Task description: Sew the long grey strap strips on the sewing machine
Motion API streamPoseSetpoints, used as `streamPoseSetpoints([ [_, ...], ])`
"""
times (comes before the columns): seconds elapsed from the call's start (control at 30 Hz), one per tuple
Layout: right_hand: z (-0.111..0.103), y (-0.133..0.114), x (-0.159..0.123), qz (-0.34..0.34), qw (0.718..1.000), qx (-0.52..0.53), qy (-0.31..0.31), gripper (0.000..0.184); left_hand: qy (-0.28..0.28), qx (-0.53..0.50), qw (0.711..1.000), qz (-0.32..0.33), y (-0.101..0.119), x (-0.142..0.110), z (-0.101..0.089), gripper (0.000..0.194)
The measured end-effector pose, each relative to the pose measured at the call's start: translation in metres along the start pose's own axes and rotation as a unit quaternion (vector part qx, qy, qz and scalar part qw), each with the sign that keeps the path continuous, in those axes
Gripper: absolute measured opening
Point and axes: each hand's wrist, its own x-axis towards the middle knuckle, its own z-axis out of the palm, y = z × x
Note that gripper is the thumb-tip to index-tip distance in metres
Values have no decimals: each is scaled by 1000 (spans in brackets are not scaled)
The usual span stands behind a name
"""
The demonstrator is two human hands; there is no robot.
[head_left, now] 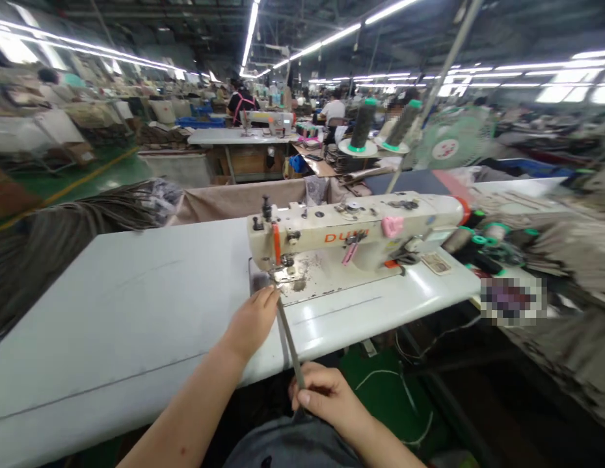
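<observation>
A narrow grey fabric strip runs from the needle area of the sewing machine down over the table's front edge. Close to the presser foot, my left hand has its fingers pressed together on the strip's upper end. My right hand is closed around the strip's lower part, in front of the table edge and just above my lap. The strip lies taut and straight between both hands. Under my left fingers, its end is hidden.
The white sewing table extends far to the left. Dark fabric is heaped beyond its left side. Thread cones stand behind the machine, near a green fan. More spools and piled cloth are at the right.
</observation>
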Motion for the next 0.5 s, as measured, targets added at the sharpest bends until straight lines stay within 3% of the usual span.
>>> streamPoseSetpoints([
  [0.13,5,-3,6,0,998,24,50,35,-5,27,998,57,-5,-2,1,31],
  [0.33,13,8,16,79,990,116,26,52,-4,66,994,92,-6,-3,0,32],
  [0.4,14,9,16,92,993,69,29,52,-11,63,993,98,-7,-4,-1,33],
  [0.5,15,0,11,91,980,-163,69,33,-8,61,993,102,-7,-4,-2,33],
])
